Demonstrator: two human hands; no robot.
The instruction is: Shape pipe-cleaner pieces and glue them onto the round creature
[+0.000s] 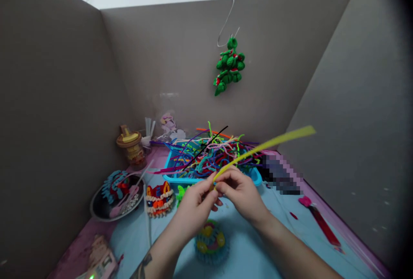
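Note:
My left hand (195, 208) and my right hand (241, 191) meet above the table, both pinching the near end of a yellow pipe cleaner (267, 143). Its free end slants up to the right and is blurred by motion. Below my hands lies a round piece (211, 240) wound from blue, yellow and pink pipe cleaners. Behind them stands a blue tray (256, 178) heaped with pipe cleaners of many colours.
A dark bowl (103, 212) with a blue and red piece sits at the left, beside an orange and white crown-like piece (158, 199). A lidded jar (130, 145) stands at the back left. A green pipe-cleaner ornament (229, 66) hangs on the cardboard wall. A red tool (319, 221) lies right.

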